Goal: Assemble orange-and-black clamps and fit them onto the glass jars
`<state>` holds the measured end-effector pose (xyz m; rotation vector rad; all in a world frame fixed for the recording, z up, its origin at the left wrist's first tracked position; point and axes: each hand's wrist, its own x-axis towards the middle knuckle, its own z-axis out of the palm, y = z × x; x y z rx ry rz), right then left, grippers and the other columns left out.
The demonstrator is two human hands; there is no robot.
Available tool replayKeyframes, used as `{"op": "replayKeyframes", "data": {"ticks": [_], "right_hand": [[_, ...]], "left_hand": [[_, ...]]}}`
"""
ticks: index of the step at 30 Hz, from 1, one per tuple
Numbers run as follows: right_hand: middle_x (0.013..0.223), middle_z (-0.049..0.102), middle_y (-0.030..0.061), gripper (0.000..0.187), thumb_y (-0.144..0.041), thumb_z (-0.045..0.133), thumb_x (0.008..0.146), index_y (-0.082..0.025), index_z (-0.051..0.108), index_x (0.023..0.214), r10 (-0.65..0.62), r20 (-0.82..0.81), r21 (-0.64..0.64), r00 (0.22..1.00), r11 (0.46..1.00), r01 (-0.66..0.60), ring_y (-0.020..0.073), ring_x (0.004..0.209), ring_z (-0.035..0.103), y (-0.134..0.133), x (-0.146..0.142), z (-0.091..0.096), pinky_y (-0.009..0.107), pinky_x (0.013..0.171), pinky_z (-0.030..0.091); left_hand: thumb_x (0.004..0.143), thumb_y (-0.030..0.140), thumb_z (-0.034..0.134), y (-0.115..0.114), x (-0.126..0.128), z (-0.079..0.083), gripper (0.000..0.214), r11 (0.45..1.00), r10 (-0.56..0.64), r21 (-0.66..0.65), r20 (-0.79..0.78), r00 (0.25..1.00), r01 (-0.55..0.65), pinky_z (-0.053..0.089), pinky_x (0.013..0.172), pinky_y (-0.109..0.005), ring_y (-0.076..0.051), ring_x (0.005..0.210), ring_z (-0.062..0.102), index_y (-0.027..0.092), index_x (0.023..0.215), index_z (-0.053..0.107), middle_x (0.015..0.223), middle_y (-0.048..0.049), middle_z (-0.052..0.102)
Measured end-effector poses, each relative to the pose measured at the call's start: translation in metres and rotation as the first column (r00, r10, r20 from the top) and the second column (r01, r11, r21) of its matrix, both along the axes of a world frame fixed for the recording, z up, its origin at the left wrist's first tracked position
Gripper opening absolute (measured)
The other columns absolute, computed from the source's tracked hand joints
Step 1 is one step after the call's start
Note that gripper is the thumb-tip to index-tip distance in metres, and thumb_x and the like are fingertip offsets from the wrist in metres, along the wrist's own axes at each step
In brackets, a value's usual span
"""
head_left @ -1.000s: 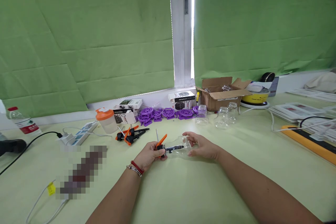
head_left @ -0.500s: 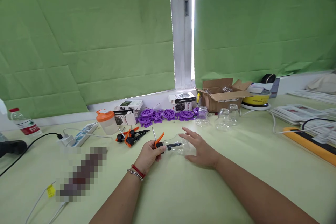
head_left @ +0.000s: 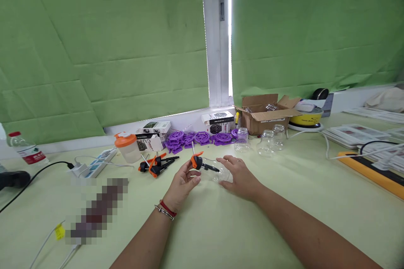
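A clear bulb-shaped bottle (head_left: pixel 223 171) lies on its side above the table, its wide end in my right hand (head_left: pixel 241 176), fingers on top and thumb below. In its neck sits an orange-and-black cap (head_left: pixel 197 161). A black stem (head_left: pixel 211 168) runs from the cap into the bottle, and a thin metal rod (head_left: pixel 193 148) sticks up from it. My left hand (head_left: pixel 184 180) is at the cap end with thumb and fingers apart, the fingertips close under the cap. Several more orange-and-black caps (head_left: pixel 157 164) lie to the left.
Purple plastic parts (head_left: pixel 202 137) line the back between small boxes (head_left: pixel 217 122). Clear bottles (head_left: pixel 267 143) stand before an open carton (head_left: pixel 267 113). An orange-lidded cup (head_left: pixel 128 147) and a power strip (head_left: pixel 101 162) are left; a yellow-and-black strip (head_left: pixel 372 172) lies right.
My right hand has closed in on the bottle's wide end and now grips it. My left fingers have loosened from the cap, which has turned and tilted up.
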<state>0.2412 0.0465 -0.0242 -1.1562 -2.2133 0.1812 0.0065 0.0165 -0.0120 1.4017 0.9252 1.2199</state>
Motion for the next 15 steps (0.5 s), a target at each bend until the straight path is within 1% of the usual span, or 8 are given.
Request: {"op": "replayKeyframes", "data": {"ticks": [2, 5, 8, 10, 12, 13, 15], "right_hand": [[0.127, 0.048, 0.0088, 0.065, -0.039, 0.063, 0.071, -0.024, 0.041, 0.131, -0.019, 0.002, -0.001, 1.0, 1.0, 0.019, 0.0266, 0.117, 0.043, 0.003, 0.001, -0.003, 0.042, 0.1, 0.03], [0.124, 0.052, 0.0123, 0.065, -0.043, 0.059, 0.074, -0.017, 0.04, 0.131, -0.026, 0.034, -0.031, 0.999, 0.999, 0.028, 0.0267, 0.116, 0.045, 0.01, 0.003, -0.008, 0.043, 0.101, 0.027], [0.12, 0.056, 0.0141, 0.065, -0.047, 0.055, 0.077, -0.014, 0.039, 0.131, -0.046, 0.065, -0.098, 0.997, 0.994, 0.052, 0.0271, 0.112, 0.049, 0.016, 0.005, -0.012, 0.043, 0.099, 0.028], [0.117, 0.057, 0.014, 0.064, -0.048, 0.052, 0.079, -0.013, 0.038, 0.132, -0.062, 0.07, -0.136, 0.996, 0.988, 0.071, 0.027, 0.11, 0.049, 0.019, 0.006, -0.015, 0.042, 0.098, 0.028], [0.115, 0.059, 0.0137, 0.065, -0.049, 0.049, 0.081, -0.013, 0.036, 0.133, -0.084, 0.074, -0.161, 0.994, 0.982, 0.095, 0.0269, 0.11, 0.049, 0.021, 0.006, -0.017, 0.041, 0.098, 0.028], [0.115, 0.059, 0.0135, 0.065, -0.049, 0.048, 0.081, -0.012, 0.035, 0.134, -0.099, 0.08, -0.17, 0.992, 0.979, 0.112, 0.0269, 0.11, 0.049, 0.022, 0.006, -0.018, 0.041, 0.098, 0.027], [0.115, 0.059, 0.0136, 0.065, -0.049, 0.046, 0.083, -0.012, 0.033, 0.135, -0.137, 0.096, -0.18, 0.986, 0.972, 0.152, 0.0272, 0.111, 0.048, 0.024, 0.006, -0.02, 0.04, 0.097, 0.027]], "left_hand": [[0.071, 0.031, 0.069, -0.001, 0.0, -0.002, 0.064, 1.0, -0.023, 0.009, -0.007, 1.0, 0.023, 0.046, 0.083, -0.034, -0.019, 0.1, 0.054, 0.025, 0.128, 0.04, 0.132, -0.0119, 0.043], [0.071, 0.03, 0.068, -0.001, 0.001, -0.005, 0.062, 1.0, -0.008, 0.005, -0.044, 0.999, 0.008, 0.045, 0.085, -0.038, -0.02, 0.1, 0.054, 0.024, 0.127, 0.04, 0.128, -0.0133, 0.045], [0.071, 0.032, 0.068, 0.002, -0.001, -0.008, 0.058, 0.997, 0.079, 0.035, -0.124, 0.989, -0.075, 0.046, 0.085, -0.039, -0.019, 0.097, 0.056, 0.021, 0.121, 0.043, 0.123, -0.0136, 0.049], [0.072, 0.034, 0.066, 0.007, -0.006, -0.009, 0.052, 0.982, 0.184, 0.088, -0.208, 0.961, -0.169, 0.045, 0.085, -0.038, -0.019, 0.094, 0.057, 0.019, 0.118, 0.046, 0.118, -0.0126, 0.052], [0.072, 0.035, 0.063, 0.012, -0.015, -0.011, 0.046, 0.939, 0.338, 0.17, -0.311, 0.888, -0.298, 0.045, 0.084, -0.038, -0.019, 0.092, 0.057, 0.018, 0.113, 0.049, 0.112, -0.0112, 0.055], [0.072, 0.036, 0.063, 0.015, -0.021, -0.012, 0.043, 0.902, 0.428, 0.222, -0.363, 0.827, -0.369, 0.045, 0.083, -0.038, -0.02, 0.092, 0.057, 0.017, 0.11, 0.051, 0.109, -0.0107, 0.056], [0.071, 0.035, 0.062, 0.022, -0.036, -0.013, 0.04, 0.796, 0.606, 0.329, -0.446, 0.659, -0.509, 0.044, 0.084, -0.039, -0.023, 0.094, 0.055, 0.016, 0.106, 0.055, 0.106, -0.0104, 0.057]]}}
